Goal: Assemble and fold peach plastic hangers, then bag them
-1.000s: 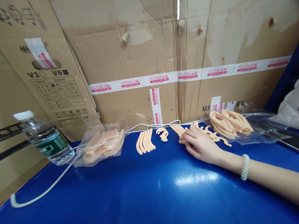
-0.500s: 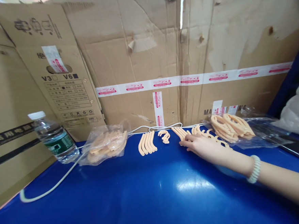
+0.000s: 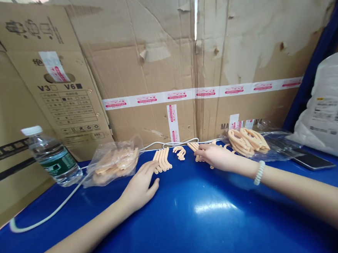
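My left hand reaches in from the left, fingers stretched out and thumb apart. Its fingertips touch or hover at the left edge of a row of beige curved plastic strips, which look like hanger arms. My right hand, with a pale beaded bracelet on the wrist, lies over a second row of similar strips. Its fingers are bent but apart on them, and the hand hides most of that row. Between the two rows sits a small group of beige hooks. More beige curved pieces show behind my right hand.
Plastic bags of beige parts lie at left and right. A water bottle, white cable, phone and white sack surround the blue table. Cardboard stands behind.
My left hand has come into view and reached the left row of strips. My right hand stays over the right row. The view has turned slightly to the right.
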Available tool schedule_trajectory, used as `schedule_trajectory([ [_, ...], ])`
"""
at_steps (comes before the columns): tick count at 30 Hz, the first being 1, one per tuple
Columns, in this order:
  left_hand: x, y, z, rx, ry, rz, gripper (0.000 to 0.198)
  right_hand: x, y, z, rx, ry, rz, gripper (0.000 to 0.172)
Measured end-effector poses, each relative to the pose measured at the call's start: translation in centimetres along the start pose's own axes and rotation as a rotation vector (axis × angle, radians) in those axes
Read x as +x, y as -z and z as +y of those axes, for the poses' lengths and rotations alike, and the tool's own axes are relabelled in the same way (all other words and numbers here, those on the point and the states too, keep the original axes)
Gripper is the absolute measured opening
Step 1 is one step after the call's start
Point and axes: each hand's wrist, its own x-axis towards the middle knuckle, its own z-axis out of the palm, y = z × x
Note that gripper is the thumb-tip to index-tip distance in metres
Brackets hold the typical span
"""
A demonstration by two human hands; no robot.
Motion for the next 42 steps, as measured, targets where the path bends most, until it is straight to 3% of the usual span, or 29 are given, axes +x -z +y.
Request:
schedule_trajectory([
  [4, -0.6, -1.1, -1.6, -0.015, 0.063, -0.023, 0.046, 1.5, 0.5, -0.5, 0.103, -0.004, 0.021, 0.024],
  [12, -0.8, -1.4, -1.8, -0.054, 0.093, -0.052, 0.042, 5.9, -0.5, -1.4, 0.34, 0.009, -0.084, 0.033],
  [18, -0.6, -1.2, -2.1, -0.082, 0.111, 0.025, 0.028, 7.8, -0.8, -0.6, 0.551, 0.0, -0.206, 0.014],
  [22, -0.5, -0.9, -2.3, -0.114, 0.101, 0.063, 0.02, 7.9, -1.1, 0.5, 0.744, -0.07, -0.216, 0.014],
  [29, -0.3, 0.4, -1.3, -0.144, 0.099, 0.154, 0.024, 4.7, -0.4, 0.3, 1.071, -0.256, 0.032, 0.035],
  [32, -0.2, 1.7, 0.8, -0.164, 0.088, 0.192, 0.022, 1.6, 0.2, -1.7, 1.176, -0.294, 0.106, 0.038],
  [36, 0.1, 2.7, 4.8, -0.397, -0.002, 0.2, 0.023, -2.3, 0.5, -5.7, 1.397, -0.412, 0.164, 0.033],
  [38, 0.4, 2.5, 6.3, -0.569, 0.056, 0.121, 0.021, -3.2, 0.2, -7.4, 1.537, -0.484, 0.206, 0.033],
  [42, 1.0, 1.2, 7.8, -1.098, 0.365, -0.034, 0.008, -3.4, -1.0, -9.3, 1.707, -0.608, 0.311, 0.036],
])
